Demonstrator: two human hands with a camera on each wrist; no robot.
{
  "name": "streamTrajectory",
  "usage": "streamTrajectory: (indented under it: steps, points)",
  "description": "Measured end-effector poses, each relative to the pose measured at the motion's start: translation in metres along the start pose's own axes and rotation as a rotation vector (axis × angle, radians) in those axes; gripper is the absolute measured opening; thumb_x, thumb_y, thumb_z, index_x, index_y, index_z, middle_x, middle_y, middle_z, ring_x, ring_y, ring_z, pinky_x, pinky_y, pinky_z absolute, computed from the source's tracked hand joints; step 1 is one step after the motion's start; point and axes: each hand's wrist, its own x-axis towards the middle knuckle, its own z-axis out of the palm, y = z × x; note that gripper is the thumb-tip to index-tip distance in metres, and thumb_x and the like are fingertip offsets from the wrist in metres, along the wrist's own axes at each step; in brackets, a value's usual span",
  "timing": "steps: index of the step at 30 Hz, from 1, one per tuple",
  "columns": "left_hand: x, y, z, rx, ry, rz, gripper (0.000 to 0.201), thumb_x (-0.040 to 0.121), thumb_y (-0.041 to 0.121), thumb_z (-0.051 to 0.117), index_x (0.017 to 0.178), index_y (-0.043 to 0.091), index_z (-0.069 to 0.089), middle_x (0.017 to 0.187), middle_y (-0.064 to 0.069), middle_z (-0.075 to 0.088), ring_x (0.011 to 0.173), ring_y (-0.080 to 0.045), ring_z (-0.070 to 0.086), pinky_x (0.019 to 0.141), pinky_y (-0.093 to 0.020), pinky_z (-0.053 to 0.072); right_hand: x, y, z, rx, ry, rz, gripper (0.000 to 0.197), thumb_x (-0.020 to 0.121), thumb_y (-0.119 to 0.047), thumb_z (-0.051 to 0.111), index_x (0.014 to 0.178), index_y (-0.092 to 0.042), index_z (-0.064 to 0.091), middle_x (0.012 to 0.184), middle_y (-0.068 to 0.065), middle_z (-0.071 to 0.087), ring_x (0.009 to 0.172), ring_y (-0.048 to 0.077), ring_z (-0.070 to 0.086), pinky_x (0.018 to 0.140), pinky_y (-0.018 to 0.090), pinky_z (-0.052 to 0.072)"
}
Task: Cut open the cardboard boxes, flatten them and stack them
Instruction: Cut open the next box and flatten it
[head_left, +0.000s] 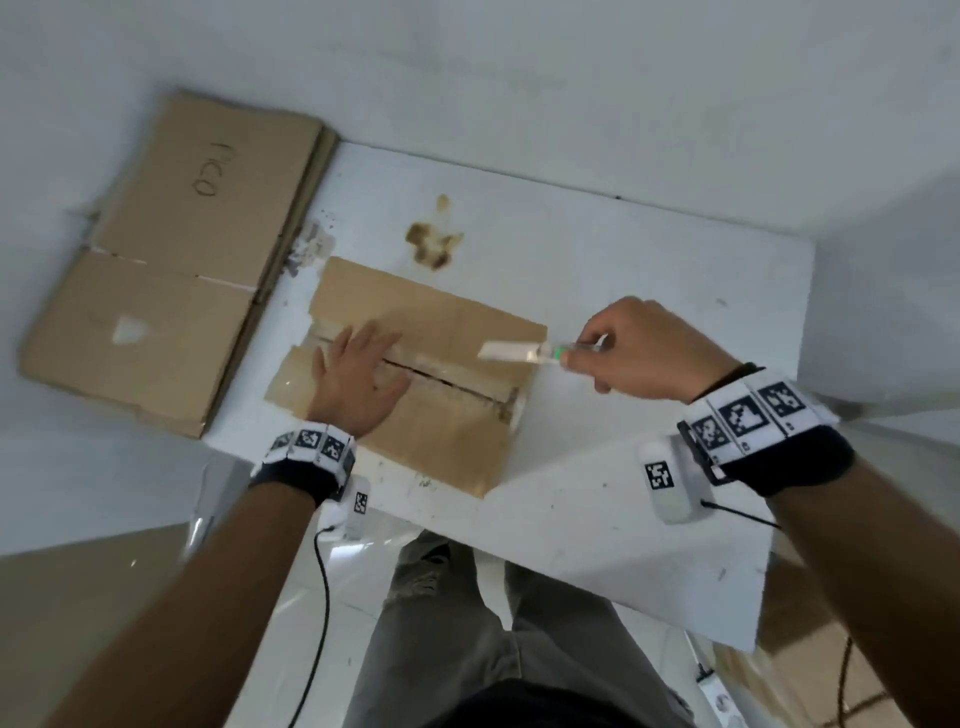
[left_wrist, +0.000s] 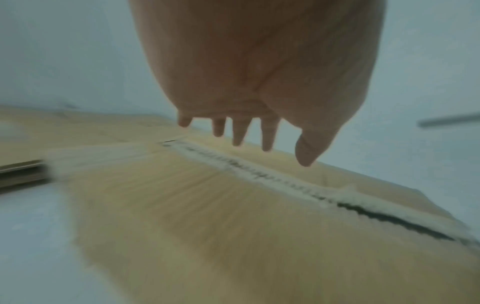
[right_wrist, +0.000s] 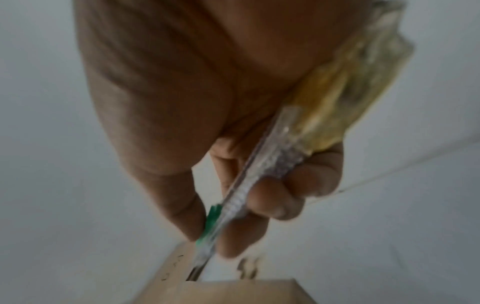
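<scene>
A cardboard box (head_left: 415, 374) lies on the white table (head_left: 649, 291), its top flaps meeting along a ragged centre seam (head_left: 452, 382) that gapes dark toward the right end. The left hand (head_left: 358, 379) rests palm down on the left part of the box, fingers straight and spread, straddling the seam; in the left wrist view the fingertips (left_wrist: 267, 142) hang over the far flap with the seam (left_wrist: 259, 174) running diagonally beneath the palm, and whether every finger touches the cardboard cannot be told there. The right hand (head_left: 639, 348) hovers just beyond the box's right end, over the table, fingers curled around a utility knife (head_left: 524, 352) with a clear handle and green slider. The tool points left, its pale front end reaching over the right edge of the box, above the far flap and a little beyond the seam line. In the right wrist view the thumb presses beside the green slider (right_wrist: 211, 220) while the other fingers wrap the knife (right_wrist: 249, 185) from below, and the tip aims down toward the cardboard box (right_wrist: 233, 292); contact between them cannot be made out. To the left, a stack of flattened boxes (head_left: 166, 260) overhangs the table's left edge, well apart from both hands. A brown stain (head_left: 434, 241) marks the table behind the box.
</scene>
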Motion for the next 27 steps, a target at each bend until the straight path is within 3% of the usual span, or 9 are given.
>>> streamTrajectory:
  steps: [3,5,10,13,16,18,22,24,27]
  points:
    - [-0.049,-0.020,0.014,-0.181,0.212,-0.415,0.079,0.087,0.054,0.070,0.151,0.020,0.039,0.157,-0.010,0.037,0.143,-0.037,0.035,0.117,-0.056,0.031,0.046,-0.039,0.009,-0.023,0.057,-0.137,0.024,0.092,-0.047,0.059,0.090,-0.024,0.068,0.076,-0.002,0.072,0.068,0.018,0.067,0.065,0.033,0.054]
    - [-0.071,-0.016,0.030,-0.476,0.213,-0.627,0.091,0.083,0.051,0.078,0.151,0.015,0.032,0.151,-0.014,0.036,0.134,-0.040,0.044,0.110,-0.053,0.042,0.080,-0.060,0.034,-0.058,0.018,-0.195,0.026,0.098,-0.046,0.053,0.100,-0.022,0.062,0.088,0.001,0.070,0.075,0.022,0.065,0.066,0.034,0.049]
    - [-0.061,0.013,0.044,-0.896,0.148,-0.818,0.126,0.071,0.048,0.090,0.160,0.022,0.003,0.157,-0.014,0.025,0.140,-0.040,0.039,0.111,-0.051,0.044,0.119,-0.078,0.085,-0.197,-0.090,-0.179,0.034,0.108,-0.036,0.039,0.121,-0.006,0.046,0.110,0.017,0.064,0.088,0.033,0.061,0.068,0.036,0.040]
    - [-0.034,0.006,0.034,-0.776,0.076,-0.749,0.139,0.061,0.058,0.093,0.159,0.026,0.000,0.156,-0.013,0.022,0.139,-0.044,0.038,0.107,-0.056,0.046,0.096,-0.063,0.087,-0.163,-0.094,-0.153,0.030,0.108,-0.039,0.035,0.115,-0.011,0.042,0.095,0.013,0.065,0.067,0.025,0.060,0.054,0.035,0.041]
    - [-0.009,-0.011,0.017,-0.454,-0.055,-0.513,0.151,0.049,0.059,0.097,0.158,0.031,-0.003,0.157,-0.011,0.023,0.138,-0.045,0.039,0.107,-0.063,0.043,0.050,-0.029,0.098,0.040,-0.285,-0.125,0.023,0.105,-0.046,0.039,0.105,-0.023,0.043,0.095,0.007,0.070,0.067,0.024,0.071,0.063,0.046,0.059]
    - [0.009,-0.007,0.008,-0.200,-0.187,-0.333,0.158,0.047,0.060,0.097,0.159,0.031,-0.011,0.166,-0.010,0.010,0.146,-0.045,0.029,0.110,-0.070,0.033,0.022,-0.010,0.104,0.154,-0.408,-0.092,0.018,0.104,-0.043,0.045,0.103,-0.025,0.047,0.096,0.000,0.072,0.065,0.021,0.072,0.063,0.044,0.061]
    - [0.031,0.020,0.010,0.119,-0.330,-0.226,0.166,0.054,0.060,0.094,0.156,0.020,-0.030,0.167,-0.023,-0.018,0.154,-0.045,0.006,0.115,-0.075,0.017,0.005,0.006,0.087,0.048,-0.088,-0.172,0.015,0.095,-0.037,0.065,0.099,-0.026,0.055,0.078,-0.001,0.070,0.059,0.019,0.064,0.058,0.032,0.048]
    - [0.031,0.022,0.012,0.102,-0.322,-0.213,0.164,0.055,0.060,0.094,0.156,0.020,-0.030,0.166,-0.025,-0.016,0.152,-0.047,0.010,0.115,-0.071,0.024,0.014,0.006,0.068,-0.112,0.050,-0.149,0.021,0.089,-0.044,0.069,0.098,-0.030,0.056,0.082,-0.003,0.068,0.069,0.020,0.063,0.065,0.032,0.049]
    - [0.031,0.011,0.009,0.045,-0.308,-0.145,0.157,0.060,0.056,0.092,0.158,0.023,-0.026,0.165,-0.019,-0.004,0.149,-0.044,0.016,0.113,-0.067,0.032,0.030,-0.010,0.050,-0.372,0.063,-0.226,0.026,0.087,-0.052,0.067,0.100,-0.031,0.058,0.090,-0.005,0.063,0.081,0.022,0.061,0.066,0.032,0.041]
